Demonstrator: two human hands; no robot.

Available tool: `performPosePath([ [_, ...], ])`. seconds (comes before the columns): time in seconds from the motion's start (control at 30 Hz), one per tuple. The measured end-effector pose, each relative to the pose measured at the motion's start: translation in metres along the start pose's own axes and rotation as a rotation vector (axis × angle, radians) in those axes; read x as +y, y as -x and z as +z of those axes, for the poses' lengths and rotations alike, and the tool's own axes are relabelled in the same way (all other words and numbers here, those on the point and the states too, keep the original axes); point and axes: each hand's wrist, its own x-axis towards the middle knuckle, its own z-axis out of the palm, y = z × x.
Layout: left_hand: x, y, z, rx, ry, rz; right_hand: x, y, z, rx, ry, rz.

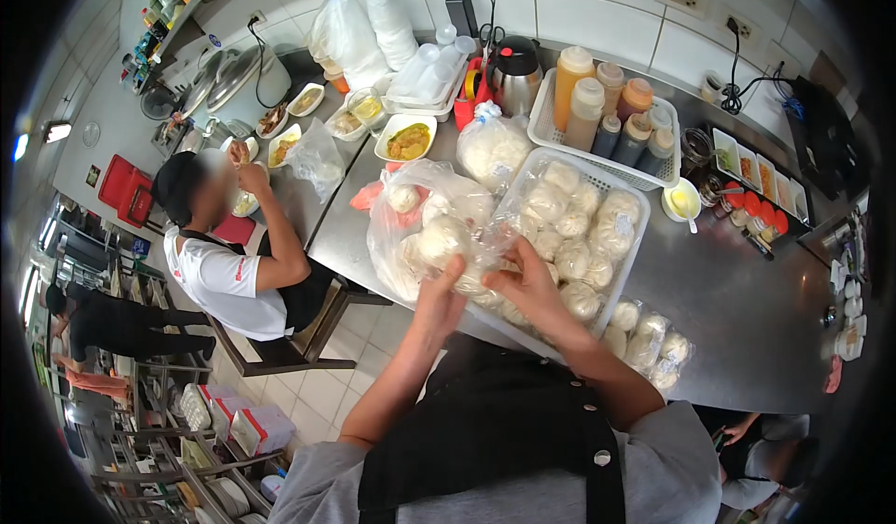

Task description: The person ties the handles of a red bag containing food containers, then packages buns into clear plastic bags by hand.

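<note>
My left hand (441, 302) is closed around the lower side of a pale round dough ball (442, 242) in clear plastic. To its right, my right hand (529, 286) pinches the clear plastic film beside the ball. Below and left of the ball lies an open plastic bag (390, 255) with more pale balls inside. A white perforated tray (631, 244) filled with plastic-wrapped dough balls stands just right of my hands. Behind it sits a tied bag of pale balls (495, 153).
Squeeze bottles stand in a white basket (607, 158) behind the tray. Wrapped balls (644, 349) lie at the counter's front edge. A bowl of yellow food (408, 139) is behind the bag. A seated co-worker (224, 281) is at the left; other people are farther off.
</note>
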Motion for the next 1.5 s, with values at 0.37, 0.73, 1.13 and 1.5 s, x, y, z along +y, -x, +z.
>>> performPosePath([
  [0.37,0.009,-0.001,-0.006,-0.332,-0.612,-0.075,-0.044,-0.037,-0.031,-0.151,0.227,0.009],
  [0.73,-0.018,-0.019,-0.026,-0.201,-0.657,-0.125,-0.034,-0.036,-0.075,-0.405,0.527,0.003],
  [1.13,-0.009,-0.027,-0.018,-0.102,-0.546,-0.038,-0.012,-0.034,-0.049,-0.229,0.198,-0.006],
  [1.5,-0.012,-0.032,-0.016,0.086,-0.544,0.136,-0.013,-0.03,-0.039,-0.052,0.266,0.006],
])
